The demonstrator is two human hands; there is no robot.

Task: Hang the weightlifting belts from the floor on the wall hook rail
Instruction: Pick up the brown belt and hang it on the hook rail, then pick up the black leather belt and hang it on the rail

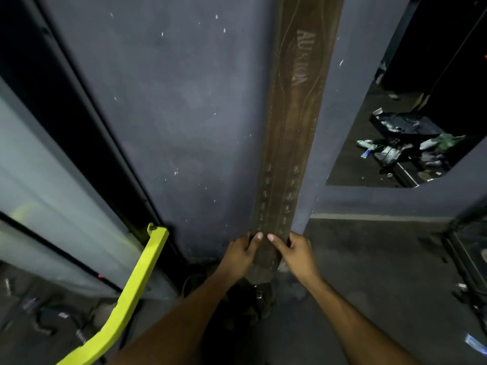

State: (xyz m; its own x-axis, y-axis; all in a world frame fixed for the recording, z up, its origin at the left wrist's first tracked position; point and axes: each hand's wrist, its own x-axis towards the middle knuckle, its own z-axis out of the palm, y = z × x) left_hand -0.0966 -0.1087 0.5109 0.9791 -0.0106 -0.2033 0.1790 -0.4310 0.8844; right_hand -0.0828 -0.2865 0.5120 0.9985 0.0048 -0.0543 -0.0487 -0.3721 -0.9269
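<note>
A long brown leather weightlifting belt (292,122) with stamped lettering and two rows of holes hangs straight down the dark grey wall (171,101); its top runs out of view, so the hook rail is not visible. My left hand (241,252) grips the belt's lower end on its left edge. My right hand (295,252) grips the same end on its right edge, with both thumbs pressed on the front. Below my hands a dark pile of more belts (253,301) with a metal buckle lies on the floor at the wall's foot.
A bright yellow metal bar (131,291) slants up at the lower left beside a glass panel (52,175). A wall opening (400,143) at the right shows scattered clutter. Dark equipment (471,254) stands at the far right on the grey floor.
</note>
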